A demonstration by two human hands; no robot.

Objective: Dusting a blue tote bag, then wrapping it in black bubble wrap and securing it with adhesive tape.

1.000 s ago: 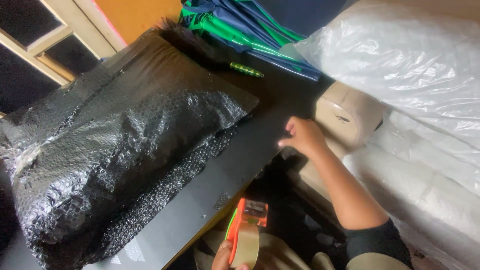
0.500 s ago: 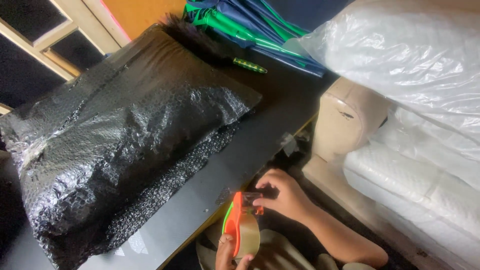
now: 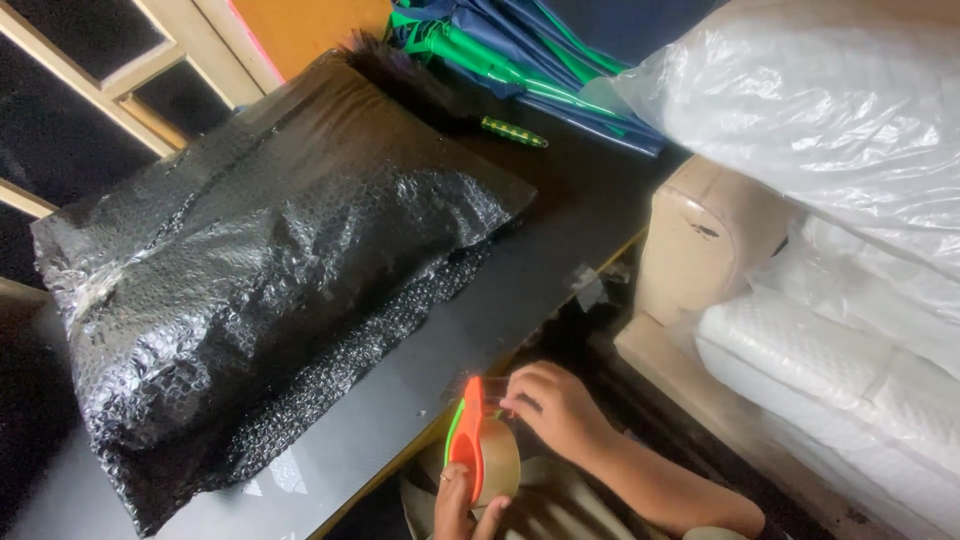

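Observation:
A large parcel wrapped in black bubble wrap (image 3: 270, 270) lies on the dark table (image 3: 560, 250). At the table's near edge my left hand (image 3: 460, 505) holds an orange tape dispenser (image 3: 470, 440) with a roll of clear tape (image 3: 498, 462) from below. My right hand (image 3: 555, 410) sits beside the dispenser, its fingertips touching the roll's front near the orange blade end. Both hands are below the table edge, apart from the parcel.
Folded blue and green fabric (image 3: 520, 50) and a green pen (image 3: 513, 131) lie at the table's far side. A taped cardboard box (image 3: 700, 240), white foam rolls (image 3: 830, 360) and a clear plastic bag (image 3: 830, 110) stand on the right. A wooden window frame (image 3: 150, 80) is behind.
My right hand came back from the cardboard box at the table's right edge, down to the tape dispenser, and now touches the tape roll. The left hand kept hold of the dispenser.

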